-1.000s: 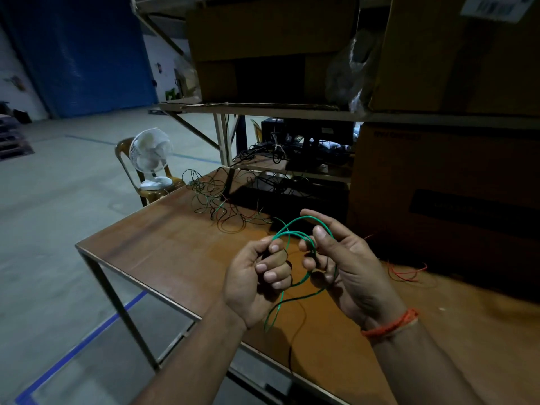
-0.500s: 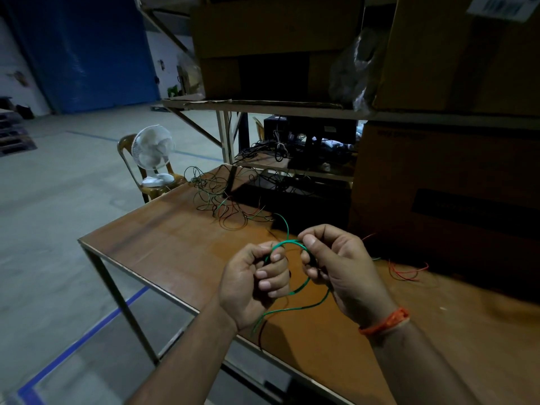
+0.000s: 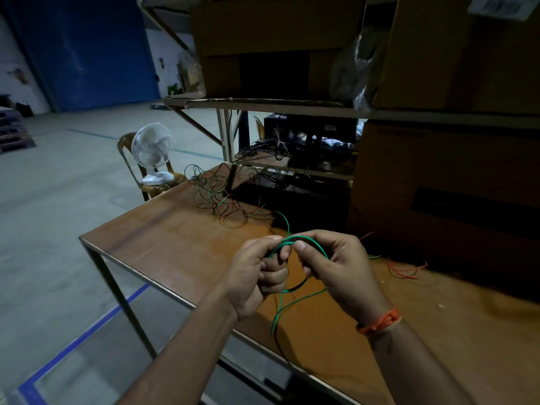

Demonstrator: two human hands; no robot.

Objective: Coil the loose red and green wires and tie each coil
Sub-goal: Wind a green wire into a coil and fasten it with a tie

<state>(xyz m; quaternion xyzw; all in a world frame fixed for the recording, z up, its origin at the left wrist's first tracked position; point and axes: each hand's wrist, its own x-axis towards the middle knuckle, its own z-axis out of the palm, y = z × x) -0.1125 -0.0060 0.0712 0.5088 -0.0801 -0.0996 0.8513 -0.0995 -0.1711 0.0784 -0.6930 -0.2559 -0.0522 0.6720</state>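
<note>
Hands closer together than a second ago, left hand (image 3: 257,276) and right hand (image 3: 336,270) both curled, pinching thin green wire coil (image 3: 304,244), coil loop smaller now, held above brown wooden table (image 3: 163,247) near its front edge, tail hanging below.

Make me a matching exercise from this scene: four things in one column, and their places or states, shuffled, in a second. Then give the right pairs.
Things:
1. green wire
2. white fan
3. tangled wires
4. loose red wire

Places:
A. on the brown chair
B. on the table, right of the hands
C. gripped by the left hand and right hand
D. heaped at the table's far end

Pairs: 1-C, 2-A, 3-D, 4-B
</note>
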